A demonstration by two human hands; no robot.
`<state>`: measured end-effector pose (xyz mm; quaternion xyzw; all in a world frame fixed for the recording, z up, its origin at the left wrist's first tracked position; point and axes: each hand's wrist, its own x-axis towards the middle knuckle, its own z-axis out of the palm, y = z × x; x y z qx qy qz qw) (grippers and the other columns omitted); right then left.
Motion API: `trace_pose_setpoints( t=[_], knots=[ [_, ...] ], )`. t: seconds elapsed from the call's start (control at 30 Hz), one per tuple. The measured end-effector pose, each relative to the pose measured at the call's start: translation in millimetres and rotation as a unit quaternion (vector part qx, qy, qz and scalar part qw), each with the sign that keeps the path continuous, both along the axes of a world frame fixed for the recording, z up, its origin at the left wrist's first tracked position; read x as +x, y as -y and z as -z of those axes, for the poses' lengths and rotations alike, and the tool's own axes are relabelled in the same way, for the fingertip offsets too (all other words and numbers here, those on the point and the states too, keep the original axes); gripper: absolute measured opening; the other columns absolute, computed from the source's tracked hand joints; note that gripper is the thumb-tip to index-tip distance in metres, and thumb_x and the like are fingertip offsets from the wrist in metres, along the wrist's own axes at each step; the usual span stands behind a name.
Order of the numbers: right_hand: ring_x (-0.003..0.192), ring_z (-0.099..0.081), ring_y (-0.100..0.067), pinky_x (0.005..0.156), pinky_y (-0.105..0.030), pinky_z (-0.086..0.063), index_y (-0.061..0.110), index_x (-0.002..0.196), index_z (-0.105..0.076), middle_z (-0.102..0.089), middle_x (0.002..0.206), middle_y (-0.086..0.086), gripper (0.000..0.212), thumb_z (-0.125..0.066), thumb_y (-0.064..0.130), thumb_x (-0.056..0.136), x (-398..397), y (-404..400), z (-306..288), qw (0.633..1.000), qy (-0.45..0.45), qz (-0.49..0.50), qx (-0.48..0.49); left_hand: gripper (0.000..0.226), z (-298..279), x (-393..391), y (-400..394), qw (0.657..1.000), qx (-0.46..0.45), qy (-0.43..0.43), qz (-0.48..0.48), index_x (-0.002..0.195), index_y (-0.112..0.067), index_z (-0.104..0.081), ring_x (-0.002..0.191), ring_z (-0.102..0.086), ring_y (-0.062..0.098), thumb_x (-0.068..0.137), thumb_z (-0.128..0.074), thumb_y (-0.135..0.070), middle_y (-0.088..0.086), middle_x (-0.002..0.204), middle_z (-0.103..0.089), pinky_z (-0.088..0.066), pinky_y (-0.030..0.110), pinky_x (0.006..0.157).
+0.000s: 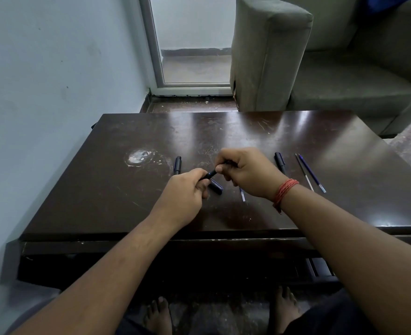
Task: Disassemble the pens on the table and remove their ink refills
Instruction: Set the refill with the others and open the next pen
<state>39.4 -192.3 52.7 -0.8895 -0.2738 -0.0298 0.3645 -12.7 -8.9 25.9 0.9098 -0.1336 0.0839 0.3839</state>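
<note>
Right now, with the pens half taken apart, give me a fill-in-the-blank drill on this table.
1. Both hands, left hand and right hand, grip one ____ pen.
2. The two bare refills lie on the table to the ____ of the right hand.
3. The red thread band is tied round the ____ wrist.

Missing words: black; right; right

Dim, bluish daylight from the glass door glares on the table; wide-angle edges bend.
</note>
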Motion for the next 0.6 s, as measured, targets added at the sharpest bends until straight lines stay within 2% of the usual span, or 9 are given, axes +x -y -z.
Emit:
trace_pose_setpoints(
  t=[0.1, 0.23, 0.4, 0.5, 0.57, 0.6],
  knots=[
    [0.048, -0.05, 0.0, 0.049, -0.015, -0.04, 0.017, 0.077, -0.062, -0.063, 0.061, -0.003, 0.016, -0.064, 0.013, 0.092, 0, -6, 0, 1.0, 0.004, 0.021, -0.006, 0.019, -1, 1, -1, 1.0, 0.002, 0.02, -0.008, 0.082, -0.012, -0.061, 0.064, -0.055, 0.002, 0.097, -0.054, -0.006, -0.007, 0.064, -0.061, -0.037, 0.008, 0.057],
    [0.048, -0.044, -0.005, 0.052, -0.026, -0.044, 0.009, 0.081, -0.064, -0.064, 0.064, -0.01, 0.014, -0.063, 0.016, 0.093, 1, -9, 2, 0.999, -0.014, 0.042, -0.014, 0.02, -1, 0, -2, 1.0, 0.006, 0.023, -0.012, 0.079, -0.012, -0.06, 0.063, -0.056, 0.0, 0.096, -0.054, -0.003, -0.008, 0.063, -0.061, -0.036, 0.007, 0.056],
    [0.044, -0.042, -0.003, 0.049, -0.022, -0.042, 0.007, 0.08, -0.064, -0.063, 0.063, -0.011, 0.018, -0.061, 0.017, 0.094, 3, -13, 5, 0.998, -0.031, 0.062, -0.006, 0.02, 0, 0, -4, 0.999, 0.017, 0.033, -0.021, 0.08, -0.014, -0.061, 0.063, -0.056, 0.005, 0.096, -0.054, -0.004, -0.006, 0.065, -0.062, -0.038, 0.012, 0.054],
    [0.047, -0.055, -0.012, 0.051, -0.028, -0.05, 0.009, 0.081, -0.065, -0.067, 0.066, -0.01, 0.015, -0.062, 0.017, 0.094, 3, -15, 6, 0.997, -0.045, 0.054, 0.034, 0.017, -1, 2, -6, 0.999, 0.019, 0.033, -0.034, 0.083, -0.016, -0.062, 0.065, -0.057, -0.001, 0.095, -0.056, -0.006, -0.006, 0.066, -0.063, -0.037, 0.009, 0.054],
    [0.057, -0.065, -0.016, 0.056, -0.028, -0.055, 0.012, 0.093, -0.066, -0.068, 0.072, -0.009, 0.006, -0.064, 0.017, 0.094, 3, -16, 8, 0.99, -0.07, 0.042, 0.113, 0.016, -3, 6, -8, 0.998, 0.006, 0.028, -0.057, 0.083, -0.018, -0.062, 0.067, -0.058, 0.0, 0.095, -0.057, -0.008, -0.007, 0.066, -0.065, -0.039, 0.008, 0.056],
    [0.062, -0.067, -0.016, 0.057, -0.025, -0.055, 0.014, 0.102, -0.064, -0.068, 0.078, -0.008, 0.01, -0.065, 0.02, 0.093, 5, -16, 10, 0.986, -0.073, 0.05, 0.14, 0.015, -4, 8, -9, 0.997, -0.003, 0.022, -0.071, 0.084, -0.019, -0.062, 0.069, -0.059, 0.001, 0.095, -0.057, -0.009, -0.007, 0.067, -0.066, -0.04, 0.007, 0.057]
  ],
)
